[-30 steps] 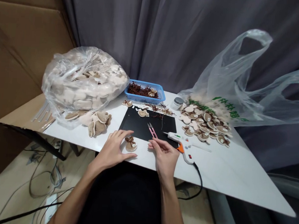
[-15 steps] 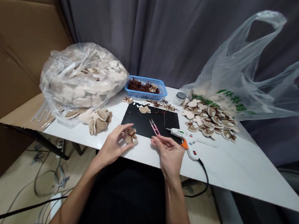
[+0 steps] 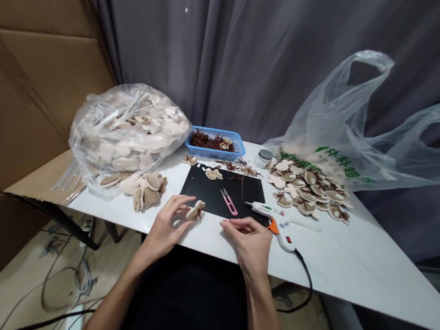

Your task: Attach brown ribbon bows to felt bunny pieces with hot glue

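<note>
My left hand (image 3: 170, 225) grips a small tan-and-white plush bow piece (image 3: 194, 211) by its edge, between thumb and fingers. The piece stands nearly side-on, its brown bow towards the right. Thumb and fingertips of my right hand (image 3: 250, 237) are pinched together over the table's front edge; whatever they hold, if anything, is too small to make out. Just beyond them, pink thread snips (image 3: 231, 204) lie on a black mat (image 3: 199, 192). To the right rests a white hot glue gun (image 3: 276, 219) with an orange trigger.
A bulging clear bag of plush pieces (image 3: 128, 128) stands at left, a loose pile (image 3: 146, 190) before it. Behind the mat is a blue basket (image 3: 215, 153) of brown bows. At right, finished-looking pieces (image 3: 308, 191) spill from a plastic bag (image 3: 332, 117), near a small jar (image 3: 263, 159).
The plush piece in my left hand has turned from facing me to nearly side-on. My right hand stays pinched near the snips. The whole view has shifted slightly upward.
</note>
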The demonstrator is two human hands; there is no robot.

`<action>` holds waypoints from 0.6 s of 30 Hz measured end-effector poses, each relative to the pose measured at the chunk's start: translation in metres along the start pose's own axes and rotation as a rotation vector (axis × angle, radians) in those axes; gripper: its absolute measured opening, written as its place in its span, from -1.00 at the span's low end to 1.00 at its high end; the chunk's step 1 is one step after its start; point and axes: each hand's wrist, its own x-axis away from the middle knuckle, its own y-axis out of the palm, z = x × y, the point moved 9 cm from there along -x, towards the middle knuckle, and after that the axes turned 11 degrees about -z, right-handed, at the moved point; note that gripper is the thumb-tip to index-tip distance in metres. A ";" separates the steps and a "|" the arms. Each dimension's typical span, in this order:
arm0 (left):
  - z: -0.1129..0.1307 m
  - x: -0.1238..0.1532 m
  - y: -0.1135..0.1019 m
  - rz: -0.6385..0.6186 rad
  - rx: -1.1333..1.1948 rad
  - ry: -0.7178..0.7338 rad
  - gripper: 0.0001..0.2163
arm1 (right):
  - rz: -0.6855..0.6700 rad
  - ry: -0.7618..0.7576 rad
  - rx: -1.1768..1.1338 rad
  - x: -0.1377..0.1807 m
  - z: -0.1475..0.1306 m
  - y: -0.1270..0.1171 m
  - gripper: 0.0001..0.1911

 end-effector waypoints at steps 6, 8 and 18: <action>0.003 -0.004 0.002 -0.011 -0.098 -0.063 -0.79 | 0.017 -0.027 -0.010 0.000 -0.006 0.000 -0.60; 0.004 -0.006 0.002 0.002 -0.136 -0.069 -0.83 | 0.003 -0.028 -0.021 -0.001 -0.005 0.001 -0.59; -0.010 0.001 -0.014 0.184 -0.184 -0.142 -0.69 | 0.051 -0.033 -0.159 0.005 -0.016 -0.008 -0.50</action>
